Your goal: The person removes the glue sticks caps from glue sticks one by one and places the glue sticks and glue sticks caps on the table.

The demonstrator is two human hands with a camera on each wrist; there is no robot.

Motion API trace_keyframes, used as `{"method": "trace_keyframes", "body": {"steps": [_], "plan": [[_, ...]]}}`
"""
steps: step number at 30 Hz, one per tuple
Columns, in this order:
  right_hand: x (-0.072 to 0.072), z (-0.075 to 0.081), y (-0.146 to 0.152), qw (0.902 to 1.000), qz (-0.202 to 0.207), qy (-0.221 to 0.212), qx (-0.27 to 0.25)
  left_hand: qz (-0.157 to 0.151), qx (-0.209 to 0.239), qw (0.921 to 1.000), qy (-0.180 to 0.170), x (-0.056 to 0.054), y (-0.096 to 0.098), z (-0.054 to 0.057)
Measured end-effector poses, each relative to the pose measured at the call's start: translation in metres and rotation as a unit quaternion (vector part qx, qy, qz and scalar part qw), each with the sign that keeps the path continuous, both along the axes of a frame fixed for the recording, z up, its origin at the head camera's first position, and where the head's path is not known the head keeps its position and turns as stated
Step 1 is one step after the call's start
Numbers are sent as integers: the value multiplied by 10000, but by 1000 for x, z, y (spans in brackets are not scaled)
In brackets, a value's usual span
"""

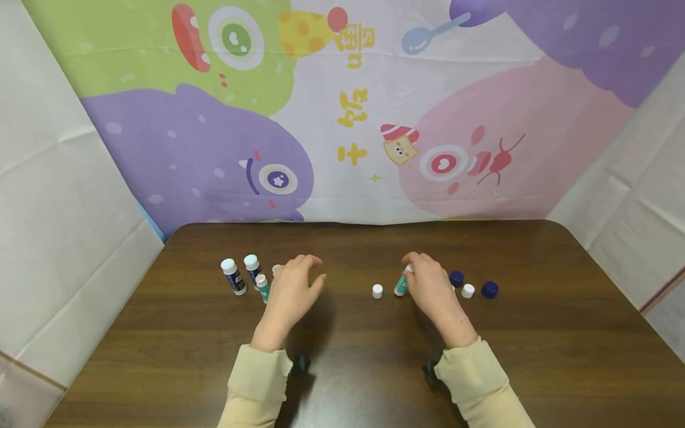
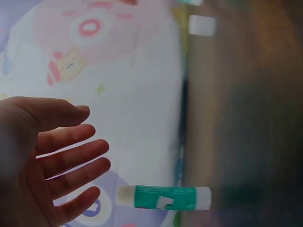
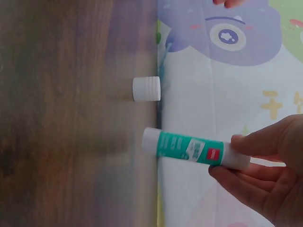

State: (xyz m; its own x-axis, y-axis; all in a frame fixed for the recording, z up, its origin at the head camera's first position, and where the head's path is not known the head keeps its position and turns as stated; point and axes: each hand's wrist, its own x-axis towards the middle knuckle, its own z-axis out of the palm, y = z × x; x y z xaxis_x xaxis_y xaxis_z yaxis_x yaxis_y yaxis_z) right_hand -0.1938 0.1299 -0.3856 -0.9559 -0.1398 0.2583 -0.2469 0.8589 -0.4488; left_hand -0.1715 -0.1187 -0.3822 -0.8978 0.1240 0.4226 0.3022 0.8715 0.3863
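Observation:
My right hand point(image 1: 431, 289) pinches the white upper end of a green glue stick point(image 3: 189, 148) between thumb and fingers. The stick leans slightly, its lower end down by the tabletop. A small white cap point(image 1: 377, 291) stands just left of it. On the other side, my left hand point(image 1: 291, 286) hovers with fingers spread loosely and nothing in them. Close to its fingertips in the left wrist view is another green glue stick point(image 2: 165, 197), upright with a cream top. My left hand partly hides the glue sticks behind it in the head view.
Two dark blue glue sticks point(image 1: 233, 277) with white tops and a smaller green one point(image 1: 262, 288) stand at the left. Right of my right hand are a dark blue cap point(image 1: 489, 290), a white cap point(image 1: 468, 290) and another blue cap point(image 1: 456, 279). A cartoon-printed cloth point(image 1: 342, 196) hangs behind the table.

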Motion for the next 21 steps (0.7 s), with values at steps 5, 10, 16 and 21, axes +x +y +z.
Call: {"method": "trace_keyframes", "body": {"steps": [5, 10, 16, 21], "plan": [[2, -1, -6, 9990, 28, 339, -276, -127, -225, 9995, -171, -1, 3, -8], [5, 1, -10, 9963, 64, 730, -443, -259, -284, 9987, -332, -2, 10, -10], [8, 4, -20, 9904, 145, 916, -1027, -513, -313, 9970, -490, -3, 22, -8], [10, 5, -30, 9849, 378, 322, -1660, -570, -214, 9973, -404, -1, 32, -7]]}}
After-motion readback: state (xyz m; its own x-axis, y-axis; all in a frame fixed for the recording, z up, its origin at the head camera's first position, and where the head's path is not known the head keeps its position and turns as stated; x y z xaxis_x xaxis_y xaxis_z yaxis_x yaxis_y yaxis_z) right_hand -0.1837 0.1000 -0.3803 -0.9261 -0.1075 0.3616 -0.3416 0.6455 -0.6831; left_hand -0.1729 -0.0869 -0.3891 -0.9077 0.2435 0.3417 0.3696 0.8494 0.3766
